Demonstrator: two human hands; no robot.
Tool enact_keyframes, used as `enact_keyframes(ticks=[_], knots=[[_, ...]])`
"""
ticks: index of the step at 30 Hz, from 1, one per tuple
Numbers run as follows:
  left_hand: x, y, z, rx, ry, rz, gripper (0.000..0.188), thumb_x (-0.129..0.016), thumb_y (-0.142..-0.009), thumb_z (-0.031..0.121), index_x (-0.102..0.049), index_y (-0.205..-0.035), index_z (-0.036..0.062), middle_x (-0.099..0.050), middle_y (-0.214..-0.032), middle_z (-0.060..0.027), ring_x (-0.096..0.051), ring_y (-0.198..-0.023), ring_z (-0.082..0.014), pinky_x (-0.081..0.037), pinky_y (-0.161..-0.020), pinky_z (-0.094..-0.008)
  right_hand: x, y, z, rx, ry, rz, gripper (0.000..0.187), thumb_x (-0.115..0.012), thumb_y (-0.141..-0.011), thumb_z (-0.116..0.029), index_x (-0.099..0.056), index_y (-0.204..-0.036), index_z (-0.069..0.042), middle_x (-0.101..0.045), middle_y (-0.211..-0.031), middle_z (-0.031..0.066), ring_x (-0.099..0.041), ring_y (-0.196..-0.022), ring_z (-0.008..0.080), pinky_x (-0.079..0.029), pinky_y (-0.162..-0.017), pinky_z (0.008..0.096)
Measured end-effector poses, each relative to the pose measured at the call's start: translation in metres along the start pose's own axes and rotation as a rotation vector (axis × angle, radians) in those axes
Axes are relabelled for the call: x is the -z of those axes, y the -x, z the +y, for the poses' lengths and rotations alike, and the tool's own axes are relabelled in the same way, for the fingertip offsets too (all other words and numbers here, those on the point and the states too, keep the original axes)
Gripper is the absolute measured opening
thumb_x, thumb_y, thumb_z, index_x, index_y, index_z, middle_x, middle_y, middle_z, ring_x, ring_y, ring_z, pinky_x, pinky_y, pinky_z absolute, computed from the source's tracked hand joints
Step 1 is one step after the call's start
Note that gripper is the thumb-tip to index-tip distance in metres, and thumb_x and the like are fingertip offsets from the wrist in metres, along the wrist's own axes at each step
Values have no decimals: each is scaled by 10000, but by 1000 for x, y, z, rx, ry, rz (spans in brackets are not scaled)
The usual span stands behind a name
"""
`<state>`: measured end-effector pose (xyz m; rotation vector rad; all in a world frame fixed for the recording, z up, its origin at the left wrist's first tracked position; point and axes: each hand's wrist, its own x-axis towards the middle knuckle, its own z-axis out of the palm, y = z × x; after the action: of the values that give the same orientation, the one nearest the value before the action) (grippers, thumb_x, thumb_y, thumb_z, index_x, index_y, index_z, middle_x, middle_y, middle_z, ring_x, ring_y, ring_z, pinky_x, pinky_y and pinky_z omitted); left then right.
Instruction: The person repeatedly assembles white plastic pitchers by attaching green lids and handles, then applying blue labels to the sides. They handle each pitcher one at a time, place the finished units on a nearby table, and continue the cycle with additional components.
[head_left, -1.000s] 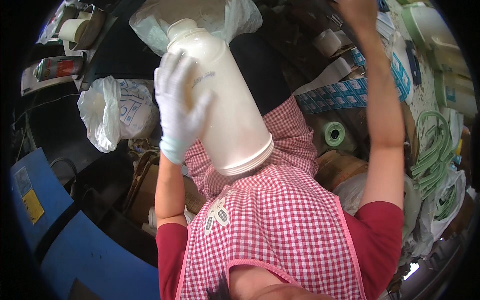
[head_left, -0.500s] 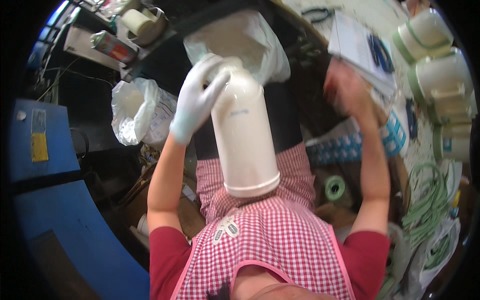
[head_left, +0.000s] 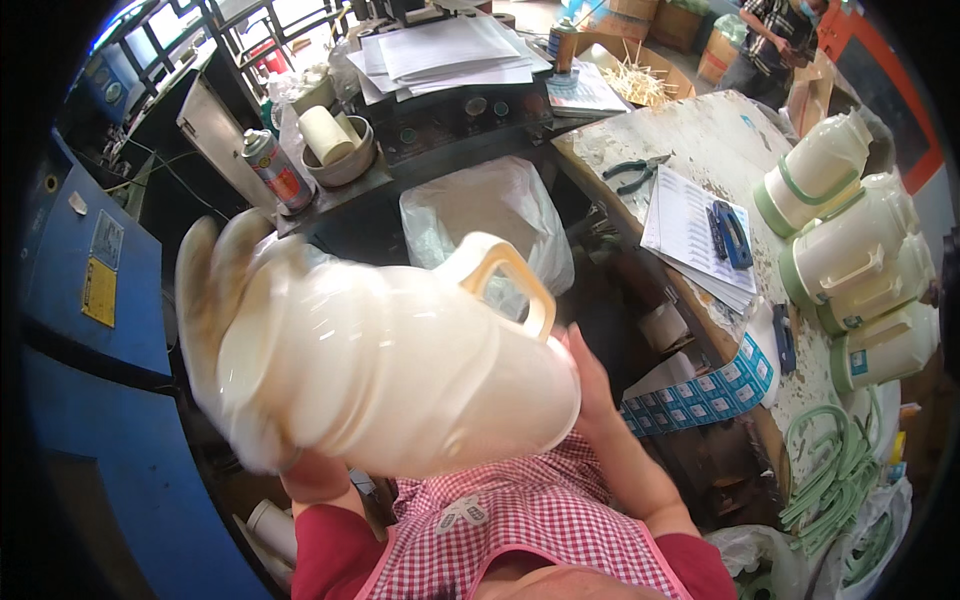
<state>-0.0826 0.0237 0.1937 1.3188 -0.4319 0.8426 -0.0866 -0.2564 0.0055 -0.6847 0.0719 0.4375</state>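
A cream vacuum jug [head_left: 400,360] with a loop handle lies tilted on its side in front of my apron. Its base points right and its narrower top left. My gloved left hand [head_left: 204,320] wraps round the top end, smeared by motion, so its exact finger positions are unclear. At the base, my bare right hand [head_left: 590,385] holds the jug from the right. The fingers behind the base are mostly hidden.
Beyond the jug is a lined bin [head_left: 490,205]. On the right, a worn bench [head_left: 690,135] bears pliers [head_left: 635,174], papers, a blue stapler [head_left: 733,236] and several finished jugs [head_left: 850,250]. A spray can [head_left: 277,172] stands far left; another person [head_left: 775,45] is far right.
The jug has turned from upright to lying sideways, its handle now in view. My right hand has come from the bench side onto its base. The view has tilted up.
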Motion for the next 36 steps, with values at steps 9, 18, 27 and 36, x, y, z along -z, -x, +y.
enact_keyframes(ticks=[9, 18, 27, 36], knots=[[163, 52, -13, 1104, -69, -490, 854, -773, -775, 371, -526, -1450, -90, -668, -1344, -120, -614, -1248, -182, -470, -1087, -323, -144, -103, -197, 714, 1120, -246, 414, -763, -965, -255, -644, -1299, -41, -746, -1044, 81, -726, -901, 141, -582, -794, 278], [91, 131, -93, 1120, 904, -241, 907, -626, -908, 576, -389, -1560, -9, -611, -1363, -260, -635, -1106, -397, -381, -1103, -671, -242, -265, -268, 1773, 2110, -15, 533, -805, -851, -224, -585, -1293, -21, -622, -1274, 212, -563, -1203, 401, -474, -1024, 515], [42, 45, -60, 951, 618, -63, 685, -506, -1041, 550, -482, -1494, 36, -651, -1291, -180, -667, -1168, -313, -552, -1029, -530, -157, 8, -264, 2173, 1835, 195, 313, -717, -919, -237, -716, -1155, -31, -718, -1130, 145, -654, -1122, 346, -531, -963, 439], [-154, -77, -70, 654, 933, -175, 481, -537, -1086, 381, -445, -1492, 139, -615, -1335, -131, -635, -1237, -369, -502, -1111, -530, -140, 50, -255, 1397, 1627, 257, 159, -666, -938, -84, -723, -1043, 22, -708, -1089, 138, -675, -1055, 252, -511, -986, 388]])
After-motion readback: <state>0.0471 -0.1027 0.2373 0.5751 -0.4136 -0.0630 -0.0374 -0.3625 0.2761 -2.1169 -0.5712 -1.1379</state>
